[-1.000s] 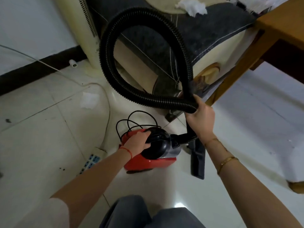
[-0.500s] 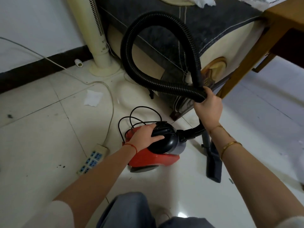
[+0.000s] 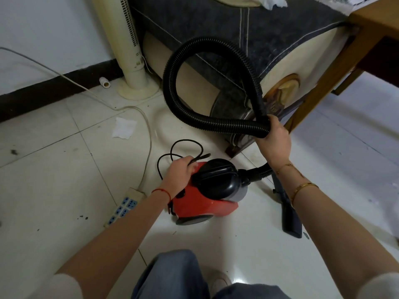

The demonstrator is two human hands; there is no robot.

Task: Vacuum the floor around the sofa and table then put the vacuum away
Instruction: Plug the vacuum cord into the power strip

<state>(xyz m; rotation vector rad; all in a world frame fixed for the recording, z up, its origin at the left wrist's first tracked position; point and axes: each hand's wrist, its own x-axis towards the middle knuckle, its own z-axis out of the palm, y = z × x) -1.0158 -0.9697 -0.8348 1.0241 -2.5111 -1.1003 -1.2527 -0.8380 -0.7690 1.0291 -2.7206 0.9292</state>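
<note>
A small red and black vacuum (image 3: 207,199) stands on the white tiled floor in front of the sofa (image 3: 269,35). Its black ribbed hose (image 3: 172,67) rises in a big loop. My right hand (image 3: 273,141) grips the hose where the loop crosses itself. My left hand (image 3: 180,171) rests on the rear top of the vacuum, fingers curled on the black power cord (image 3: 183,145) coiled there. The dark floor nozzle (image 3: 288,214) lies on the tiles to the right of the vacuum, partly behind my right forearm.
A wooden table (image 3: 354,46) stands at the right beside the sofa. A cream tower fan (image 3: 131,61) stands by the wall. A white power strip (image 3: 124,207) and its cable lie left of the vacuum. A crumpled tissue (image 3: 124,130) lies on the floor.
My left hand has slid from the black dome back to the vacuum's rear and closed on the cord. The hose loop has shifted right and lower in view.
</note>
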